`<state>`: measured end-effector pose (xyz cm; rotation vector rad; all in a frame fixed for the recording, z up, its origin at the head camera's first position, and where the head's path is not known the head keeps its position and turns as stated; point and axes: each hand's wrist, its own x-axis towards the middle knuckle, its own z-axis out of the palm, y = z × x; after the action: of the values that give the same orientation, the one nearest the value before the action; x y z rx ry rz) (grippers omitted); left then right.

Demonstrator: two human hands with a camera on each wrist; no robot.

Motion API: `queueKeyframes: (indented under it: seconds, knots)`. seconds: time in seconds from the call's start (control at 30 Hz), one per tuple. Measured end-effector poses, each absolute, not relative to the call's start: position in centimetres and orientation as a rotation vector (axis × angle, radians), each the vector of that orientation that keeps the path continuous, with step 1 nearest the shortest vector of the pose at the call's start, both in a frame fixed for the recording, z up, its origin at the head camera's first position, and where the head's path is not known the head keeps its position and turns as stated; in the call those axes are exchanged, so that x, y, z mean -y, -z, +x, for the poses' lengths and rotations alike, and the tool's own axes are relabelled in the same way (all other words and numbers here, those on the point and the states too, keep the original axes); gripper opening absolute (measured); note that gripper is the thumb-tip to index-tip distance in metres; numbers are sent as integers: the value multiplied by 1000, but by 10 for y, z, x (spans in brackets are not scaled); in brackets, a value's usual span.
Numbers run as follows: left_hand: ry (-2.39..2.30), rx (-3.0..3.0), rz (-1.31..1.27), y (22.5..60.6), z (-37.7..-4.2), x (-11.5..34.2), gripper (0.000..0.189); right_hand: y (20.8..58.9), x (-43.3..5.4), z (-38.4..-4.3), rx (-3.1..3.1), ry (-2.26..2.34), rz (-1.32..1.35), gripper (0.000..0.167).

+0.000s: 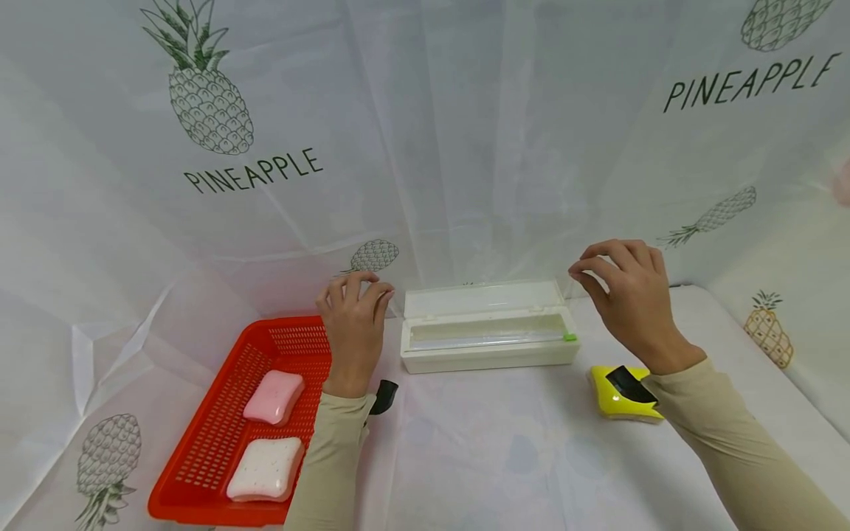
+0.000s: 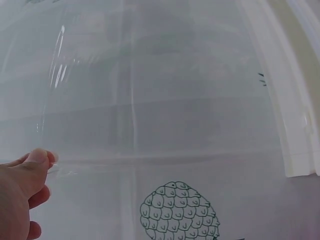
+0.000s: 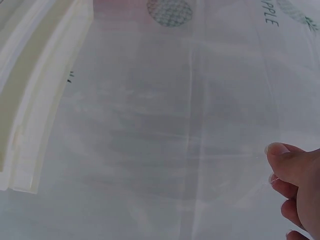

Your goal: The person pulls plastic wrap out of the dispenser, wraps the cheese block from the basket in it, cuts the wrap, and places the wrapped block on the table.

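Note:
A nearly invisible sheet of cling film (image 2: 59, 75) stretches between the two hands, showing only by its glints and folds. My left hand (image 1: 354, 332) pinches one corner between thumb and fingertips, above the red basket's right side. On the opposite side my right hand (image 1: 634, 304) holds another corner the same way, raised higher. Between and below the hands stands a long white cling film dispenser (image 1: 491, 360), its lid (image 1: 483, 299) tipped back. Inside lies the film roll (image 1: 488, 341), and a small green slider (image 1: 569, 338) sits at the right end of its front rim.
A red perforated basket (image 1: 199, 450) at left holds a pink waisted block (image 1: 274, 397) and a white speckled one (image 1: 265, 469). Under the right wrist lies a similar yellow block (image 1: 611, 397), partly covered. A pineapple-print sheet (image 1: 451, 147) hangs behind the dispenser.

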<state>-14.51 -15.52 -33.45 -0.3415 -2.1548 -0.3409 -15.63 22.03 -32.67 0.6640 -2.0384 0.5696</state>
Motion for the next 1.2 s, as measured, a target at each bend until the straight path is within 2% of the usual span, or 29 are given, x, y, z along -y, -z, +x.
queueKeyframes:
  seconds: [1.2]
  knots:
    - [325,2120,-343,314,-138,155,12,307,-222,-150,2010,-556,672,17]
